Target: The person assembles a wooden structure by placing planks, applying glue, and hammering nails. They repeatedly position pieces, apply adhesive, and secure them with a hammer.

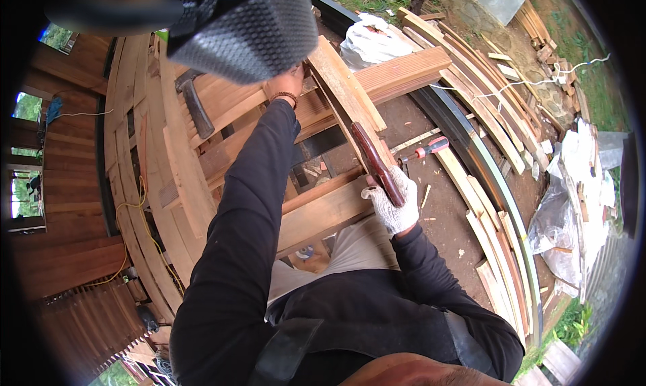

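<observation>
Wood was the matter in hand: a long pale timber plank (350, 93) lay slanted across the stacked reddish boards (316, 211) of the curved frame. The right hand (396, 207), in a white knitted glove, was closed tight around a dark red-brown wooden tool handle (377, 164) pressed along the plank's lower end. The bare left hand (288, 83), with a beaded bracelet, reached to the plank's upper part; its grip I could not tell, because a dark cap brim hid it. A red-handled screwdriver (424, 149) lay near on the earth floor (444, 211). A hammer (195, 103) rested on the boards to the left. It seemed the plank was being trimmed or fitted; the next stroke would need the left hand steadying it firmly.
</observation>
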Tool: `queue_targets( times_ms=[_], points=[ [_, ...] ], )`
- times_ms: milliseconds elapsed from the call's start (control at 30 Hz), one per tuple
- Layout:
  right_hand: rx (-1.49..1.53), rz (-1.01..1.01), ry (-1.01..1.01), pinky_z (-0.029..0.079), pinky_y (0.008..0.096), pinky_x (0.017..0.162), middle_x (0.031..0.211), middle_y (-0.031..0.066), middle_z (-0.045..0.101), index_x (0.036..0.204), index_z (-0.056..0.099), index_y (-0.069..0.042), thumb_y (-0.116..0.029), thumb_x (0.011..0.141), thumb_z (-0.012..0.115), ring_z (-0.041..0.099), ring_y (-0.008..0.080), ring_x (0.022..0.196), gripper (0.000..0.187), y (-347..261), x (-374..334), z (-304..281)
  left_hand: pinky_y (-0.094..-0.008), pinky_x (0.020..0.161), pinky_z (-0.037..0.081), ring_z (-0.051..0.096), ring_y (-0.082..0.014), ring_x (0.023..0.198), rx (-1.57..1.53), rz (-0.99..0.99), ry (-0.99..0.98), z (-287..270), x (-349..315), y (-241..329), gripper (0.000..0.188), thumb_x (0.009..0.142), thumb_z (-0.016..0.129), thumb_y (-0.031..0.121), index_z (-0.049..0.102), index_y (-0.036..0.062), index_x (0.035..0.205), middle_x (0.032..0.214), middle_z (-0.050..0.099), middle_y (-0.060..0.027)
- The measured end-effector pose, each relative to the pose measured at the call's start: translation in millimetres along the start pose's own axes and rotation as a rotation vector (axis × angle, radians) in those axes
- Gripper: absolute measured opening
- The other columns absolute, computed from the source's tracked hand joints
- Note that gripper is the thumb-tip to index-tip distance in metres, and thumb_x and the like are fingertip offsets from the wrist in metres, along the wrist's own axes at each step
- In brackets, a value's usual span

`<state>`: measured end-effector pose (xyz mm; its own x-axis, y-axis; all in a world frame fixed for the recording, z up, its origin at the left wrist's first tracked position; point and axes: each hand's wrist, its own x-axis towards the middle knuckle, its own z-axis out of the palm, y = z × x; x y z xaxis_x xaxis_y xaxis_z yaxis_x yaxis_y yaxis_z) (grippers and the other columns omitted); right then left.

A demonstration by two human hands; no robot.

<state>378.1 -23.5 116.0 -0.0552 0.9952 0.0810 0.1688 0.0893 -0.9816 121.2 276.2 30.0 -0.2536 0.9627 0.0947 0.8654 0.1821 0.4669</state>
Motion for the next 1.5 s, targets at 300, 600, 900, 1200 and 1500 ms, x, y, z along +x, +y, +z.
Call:
queue_targets(
  times_ms=[300,600,900,1200,1500],
  points=[
    [0.140,0.114,0.011,0.060,0.0295,0.075,0.100,0.0083,0.076,0.127,0.066,0.004,-0.005,0.091,0.077,0.073,0.0157,0.087,0.040,-4,-4,-3,-0.0461,0.100,0.045,0.073,-0.0317,0.106,0.049,0.013,0.035,8,0,-7,0.046,0.098,0.058,0.059,0.081,0.0222,0.114,0.104,0.079,-0.0114],
    [0.331,0.202,0.089,0.059,0.0301,0.075,0.095,0.0099,0.076,0.119,0.067,0.004,-0.010,0.093,0.078,0.073,0.0154,0.083,0.032,-2,-32,-4,-0.0473,0.101,0.044,0.074,-0.0317,0.102,-0.013,0.007,0.046,2,1,-1,0.045,0.098,0.059,0.058,0.082,0.0215,0.111,0.100,0.079,-0.0123],
    [-0.101,0.095,0.003,0.058,0.0310,0.076,0.095,0.0072,0.071,0.119,0.068,0.005,-0.016,0.092,0.082,0.070,0.0146,0.080,0.037,0,-44,-22,-0.0479,0.100,0.044,0.074,-0.0332,0.102,-0.010,0.022,0.063,-4,0,4,0.045,0.098,0.058,0.058,0.081,0.0211,0.111,0.100,0.079,-0.0127],
    [-0.046,0.140,0.026,0.059,0.0305,0.077,0.097,0.0087,0.072,0.111,0.067,0.005,-0.009,0.090,0.081,0.071,0.0135,0.085,0.028,-14,-48,-18,-0.0457,0.096,0.045,0.074,-0.0323,0.103,0.010,0.007,0.036,-1,-5,1,0.047,0.099,0.056,0.060,0.081,0.0213,0.113,0.101,0.079,-0.0121],
    [0.302,0.245,0.079,0.059,0.0292,0.077,0.100,0.0085,0.074,0.126,0.066,0.005,-0.016,0.089,0.087,0.073,0.0129,0.092,0.048,0,-36,-8,-0.0472,0.101,0.043,0.073,-0.0322,0.105,0.000,-0.017,-0.028,-6,-4,2,0.048,0.100,0.054,0.060,0.080,0.0212,0.114,0.104,0.079,-0.0129]
  ],
)
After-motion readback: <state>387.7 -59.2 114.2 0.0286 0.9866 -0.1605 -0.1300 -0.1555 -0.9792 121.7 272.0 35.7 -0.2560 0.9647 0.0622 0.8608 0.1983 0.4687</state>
